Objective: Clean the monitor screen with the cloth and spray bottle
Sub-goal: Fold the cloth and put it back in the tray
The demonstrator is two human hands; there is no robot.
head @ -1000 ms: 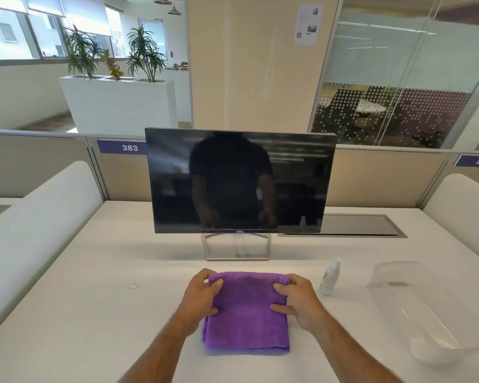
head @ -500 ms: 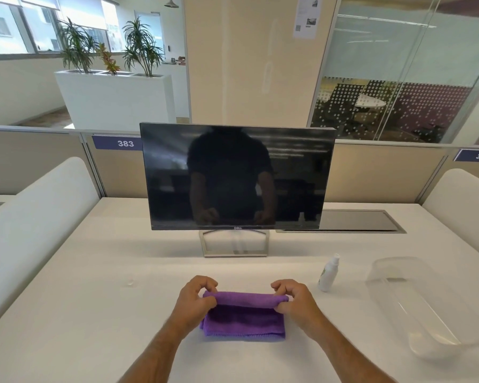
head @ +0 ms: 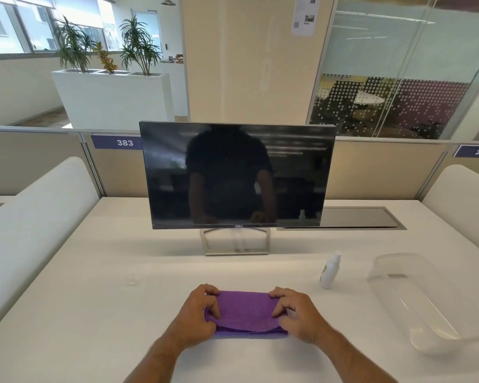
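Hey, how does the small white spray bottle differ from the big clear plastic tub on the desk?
The small white spray bottle is opaque; the large clear plastic tub is see-through. The bottle is slim and stands upright, while the tub is wide, low and far bigger. The bottle sits nearer the folded purple cloth; the tub lies further right, by the desk edge. Both rest untouched on the white desk, right of the black monitor.
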